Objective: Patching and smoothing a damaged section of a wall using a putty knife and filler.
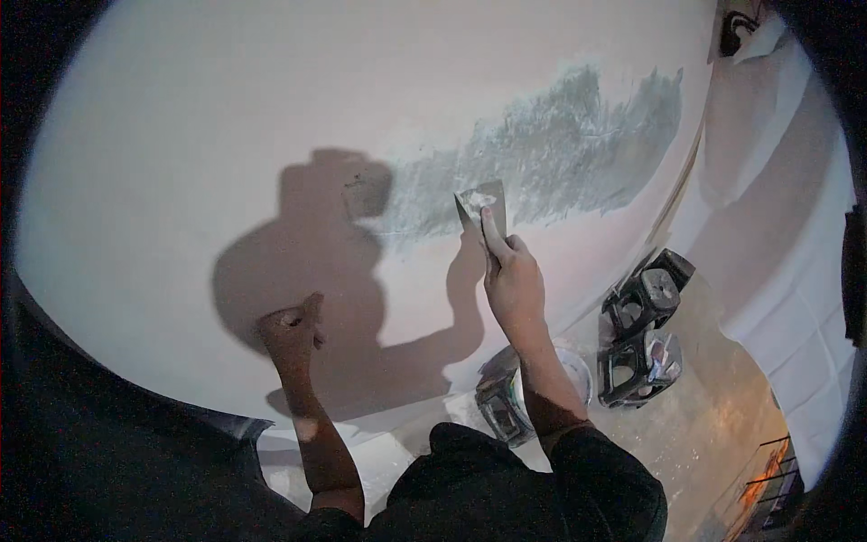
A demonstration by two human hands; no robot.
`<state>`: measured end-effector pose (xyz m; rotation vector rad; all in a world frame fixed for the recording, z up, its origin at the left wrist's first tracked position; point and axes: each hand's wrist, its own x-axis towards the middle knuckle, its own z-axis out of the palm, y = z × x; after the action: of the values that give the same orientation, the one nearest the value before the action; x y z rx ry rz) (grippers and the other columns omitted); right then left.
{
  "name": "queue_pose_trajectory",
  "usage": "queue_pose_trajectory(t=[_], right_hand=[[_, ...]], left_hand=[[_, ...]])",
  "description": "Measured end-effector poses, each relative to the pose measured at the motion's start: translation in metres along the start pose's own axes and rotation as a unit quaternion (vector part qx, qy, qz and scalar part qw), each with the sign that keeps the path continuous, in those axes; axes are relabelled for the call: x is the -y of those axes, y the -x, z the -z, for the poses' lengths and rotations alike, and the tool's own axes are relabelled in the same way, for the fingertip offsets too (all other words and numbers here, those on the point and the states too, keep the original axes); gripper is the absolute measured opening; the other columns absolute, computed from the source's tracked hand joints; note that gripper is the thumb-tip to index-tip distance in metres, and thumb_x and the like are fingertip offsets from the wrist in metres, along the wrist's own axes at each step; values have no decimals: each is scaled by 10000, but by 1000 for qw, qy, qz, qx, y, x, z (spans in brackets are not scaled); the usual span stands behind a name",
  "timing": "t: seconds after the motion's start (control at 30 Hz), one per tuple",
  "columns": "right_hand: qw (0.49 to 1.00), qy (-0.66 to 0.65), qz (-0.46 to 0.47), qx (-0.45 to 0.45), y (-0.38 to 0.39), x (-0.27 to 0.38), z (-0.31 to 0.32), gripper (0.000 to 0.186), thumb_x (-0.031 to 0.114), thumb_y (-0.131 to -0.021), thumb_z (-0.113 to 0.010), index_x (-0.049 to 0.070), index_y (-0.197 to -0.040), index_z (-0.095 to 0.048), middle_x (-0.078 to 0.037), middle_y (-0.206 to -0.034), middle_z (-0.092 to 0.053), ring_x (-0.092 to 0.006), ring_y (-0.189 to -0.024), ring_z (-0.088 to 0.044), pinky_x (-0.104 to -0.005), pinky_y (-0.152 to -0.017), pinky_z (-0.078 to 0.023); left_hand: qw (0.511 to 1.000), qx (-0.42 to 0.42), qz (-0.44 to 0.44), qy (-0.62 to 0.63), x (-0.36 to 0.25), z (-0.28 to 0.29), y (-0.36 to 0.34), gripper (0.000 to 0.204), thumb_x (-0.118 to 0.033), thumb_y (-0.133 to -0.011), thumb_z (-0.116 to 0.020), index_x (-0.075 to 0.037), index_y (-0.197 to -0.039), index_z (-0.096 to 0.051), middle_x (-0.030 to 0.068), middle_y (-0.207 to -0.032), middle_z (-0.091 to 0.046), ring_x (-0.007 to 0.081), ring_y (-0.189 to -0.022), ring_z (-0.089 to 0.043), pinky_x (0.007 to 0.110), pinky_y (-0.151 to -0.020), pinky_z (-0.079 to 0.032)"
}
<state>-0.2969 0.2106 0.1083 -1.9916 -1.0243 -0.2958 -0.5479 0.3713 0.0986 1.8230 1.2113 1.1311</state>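
My right hand point(515, 275) is closed round a putty knife point(492, 200), its index finger stretched along the blade. White paste lies on the blade, which is against or just off the pale wall point(163, 163). Beside and above the knife, a long grey patch of spread filler point(542, 144) runs up to the right, rough along its edges. My left hand point(293, 327) is in front of the wall at lower left, its fingers curled in shadow. Whether anything is inside that hand cannot be made out.
Black step stools point(643, 366) stand on the floor at right. A white bucket point(578, 375) is partly behind my right forearm, next to another dark stool point(501, 411). White sheeting point(768, 226) hangs along the right side. My shadow falls across the wall.
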Motion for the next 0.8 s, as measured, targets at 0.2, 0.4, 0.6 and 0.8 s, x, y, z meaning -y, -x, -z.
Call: queue_pose_trajectory(t=[0.2, 0.4, 0.6, 0.8], right_hand=[[1000, 20, -9, 12, 1, 2, 0, 524, 74, -880, -550, 250, -1368, -472, -190, -817, -557, -391, -722, -577, -454, -644, -460], [1000, -19, 2, 4, 3, 0, -4, 519, 71, -885, -550, 246, -1368, -471, -192, -824, -569, -393, -719, -579, -456, -641, -461], [1000, 0, 15, -14, 2, -2, -7, 530, 54, -878, -556, 234, -1369, -472, -192, -795, -552, -391, -705, -574, -451, -631, -455], [999, -32, 23, -15, -1, 3, -6, 517, 48, -879, -542, 220, -1362, -480, -197, -780, -529, -386, -711, -572, -453, -623, -442]], left_hand=[[999, 3, 6, 39, 2, -2, 0, 341, -245, -820, -737, 6, -603, -657, 55, -462, -564, 103, -368, -502, 259, -401, -400], [1000, 2, -16, 6, 5, -3, -2, 354, -269, -820, -735, 6, -612, -655, 60, -457, -561, 105, -362, -493, 269, -413, -407], [1000, -2, 15, 20, -3, -5, 0, 353, -261, -822, -730, 14, -613, -655, 60, -447, -553, 106, -367, -495, 269, -419, -411], [998, -15, 32, 56, 1, -5, -1, 330, -223, -815, -741, 11, -602, -650, 47, -471, -562, 103, -381, -499, 262, -392, -381]])
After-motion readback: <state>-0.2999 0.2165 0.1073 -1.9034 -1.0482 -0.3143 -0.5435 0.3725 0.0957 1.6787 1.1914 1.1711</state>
